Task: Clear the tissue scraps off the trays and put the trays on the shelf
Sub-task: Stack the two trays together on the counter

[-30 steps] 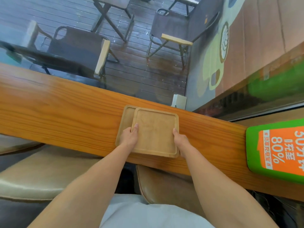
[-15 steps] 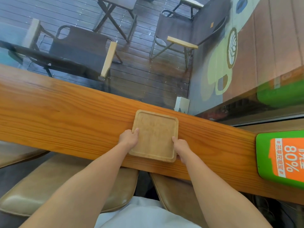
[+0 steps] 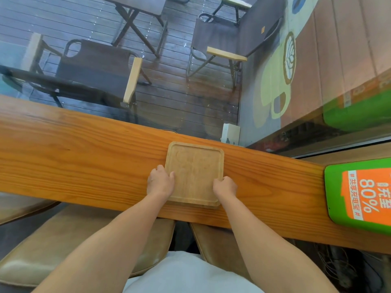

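Note:
A square wooden tray (image 3: 194, 170) lies on the long wooden counter (image 3: 84, 161) by the window. A second tray sits directly under it, and only a thin strip of its edge (image 3: 209, 206) shows at the near side. My left hand (image 3: 160, 182) grips the stack's left edge with the thumb on the top rim. My right hand (image 3: 224, 186) grips the right edge the same way. The top tray's surface is bare, with no tissue scraps on it.
A green and orange sign (image 3: 359, 195) lies on the counter at the right. A small white box (image 3: 230, 133) stands at the counter's far edge against the glass. Two tan padded stools (image 3: 69, 240) stand below the counter. Chairs stand outside the window.
The top tray has slid left to right until it sits squarely over the lower tray, which showed at the left one second ago. Both hands kept their grip on the sides.

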`<state>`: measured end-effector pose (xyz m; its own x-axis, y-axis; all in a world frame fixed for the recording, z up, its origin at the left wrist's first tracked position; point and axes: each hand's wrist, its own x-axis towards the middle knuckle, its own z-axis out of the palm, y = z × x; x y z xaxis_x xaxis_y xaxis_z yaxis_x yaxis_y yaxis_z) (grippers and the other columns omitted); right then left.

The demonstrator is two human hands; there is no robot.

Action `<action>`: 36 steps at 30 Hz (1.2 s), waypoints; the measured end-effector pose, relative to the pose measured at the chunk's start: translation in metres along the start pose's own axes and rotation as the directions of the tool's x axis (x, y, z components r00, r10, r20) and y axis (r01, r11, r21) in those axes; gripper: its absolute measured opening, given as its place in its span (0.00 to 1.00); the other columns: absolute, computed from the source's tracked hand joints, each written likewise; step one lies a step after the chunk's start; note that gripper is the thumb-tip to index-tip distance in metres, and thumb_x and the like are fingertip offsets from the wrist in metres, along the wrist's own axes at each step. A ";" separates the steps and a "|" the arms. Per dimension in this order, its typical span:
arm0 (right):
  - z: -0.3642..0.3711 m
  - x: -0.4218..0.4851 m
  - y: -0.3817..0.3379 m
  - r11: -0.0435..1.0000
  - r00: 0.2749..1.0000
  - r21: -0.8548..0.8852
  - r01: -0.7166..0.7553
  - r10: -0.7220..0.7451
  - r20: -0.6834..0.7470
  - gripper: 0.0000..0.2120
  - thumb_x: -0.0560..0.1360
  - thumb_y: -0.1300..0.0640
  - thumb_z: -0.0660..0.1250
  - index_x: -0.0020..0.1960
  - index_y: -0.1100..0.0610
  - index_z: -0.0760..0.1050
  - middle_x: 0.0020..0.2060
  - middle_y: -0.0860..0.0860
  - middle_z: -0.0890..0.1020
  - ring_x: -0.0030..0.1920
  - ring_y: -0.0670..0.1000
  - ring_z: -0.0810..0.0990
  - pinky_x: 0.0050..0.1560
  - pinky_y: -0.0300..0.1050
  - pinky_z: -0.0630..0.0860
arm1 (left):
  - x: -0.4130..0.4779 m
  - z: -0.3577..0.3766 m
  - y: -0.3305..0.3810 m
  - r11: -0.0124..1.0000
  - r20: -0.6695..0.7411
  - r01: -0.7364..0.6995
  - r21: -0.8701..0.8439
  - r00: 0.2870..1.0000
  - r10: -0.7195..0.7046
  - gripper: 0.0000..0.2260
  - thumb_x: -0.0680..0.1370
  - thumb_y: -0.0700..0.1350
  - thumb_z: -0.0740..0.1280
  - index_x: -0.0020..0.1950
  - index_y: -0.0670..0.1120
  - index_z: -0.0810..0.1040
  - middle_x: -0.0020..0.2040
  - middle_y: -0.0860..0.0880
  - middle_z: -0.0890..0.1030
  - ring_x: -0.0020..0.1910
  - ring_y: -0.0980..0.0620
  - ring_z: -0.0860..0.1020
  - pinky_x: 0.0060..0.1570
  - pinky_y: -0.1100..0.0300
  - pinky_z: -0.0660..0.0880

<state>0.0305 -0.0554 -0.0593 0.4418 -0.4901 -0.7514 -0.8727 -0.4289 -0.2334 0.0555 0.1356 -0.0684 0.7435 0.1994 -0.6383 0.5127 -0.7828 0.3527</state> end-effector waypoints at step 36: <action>-0.001 -0.005 0.005 0.976 0.991 0.185 -0.119 0.106 0.076 0.27 0.80 0.52 0.59 0.76 0.61 0.61 0.73 0.58 0.67 0.69 0.60 0.69 0.62 0.54 0.71 | 0.004 0.000 -0.007 0.996 0.022 0.043 -0.077 0.999 -0.041 0.11 0.80 0.49 0.65 0.58 0.44 0.77 0.52 0.44 0.81 0.45 0.47 0.76 0.39 0.56 0.72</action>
<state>0.0238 -0.0559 -0.0562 0.3297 -0.4739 -0.8165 -0.9422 -0.2197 -0.2529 0.0549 0.1414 -0.0732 0.7120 0.2183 -0.6674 0.5754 -0.7261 0.3763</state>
